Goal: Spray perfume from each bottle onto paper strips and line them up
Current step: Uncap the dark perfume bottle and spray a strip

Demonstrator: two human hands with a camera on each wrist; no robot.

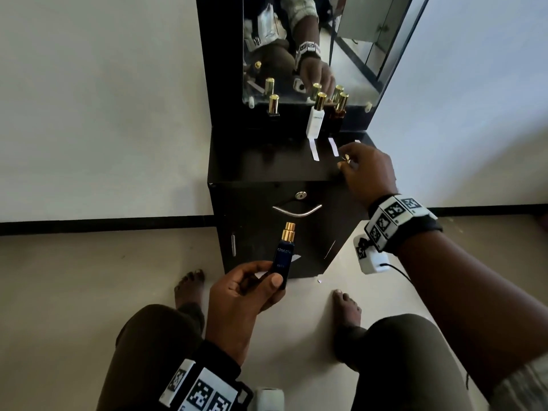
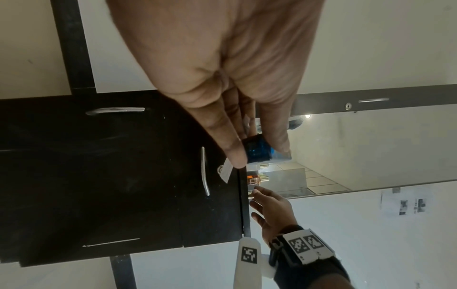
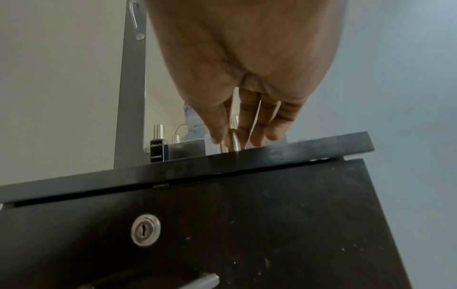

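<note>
My left hand (image 1: 267,277) grips a dark blue perfume bottle (image 1: 283,256) upright in front of the cabinet door, its gold sprayer bare. A white paper strip (image 1: 261,274) is tucked under that hand's fingers, and the left wrist view shows the bottle's base (image 2: 257,151) beside the strip (image 2: 226,172). My right hand (image 1: 345,161) pinches a gold cap (image 3: 233,143) at the front right of the black cabinet top (image 1: 267,161). Three paper strips lie there in a row (image 1: 314,149) (image 1: 333,146) (image 1: 357,141). Behind them stand a white bottle (image 1: 315,120) and an amber bottle (image 1: 336,114).
A black bottle with a gold cap (image 1: 273,106) stands at the back left of the top, against the mirror (image 1: 355,54). Below the top is a door with a lock (image 1: 301,196) and a metal handle (image 1: 296,210). My bare feet and knees are on the pale floor.
</note>
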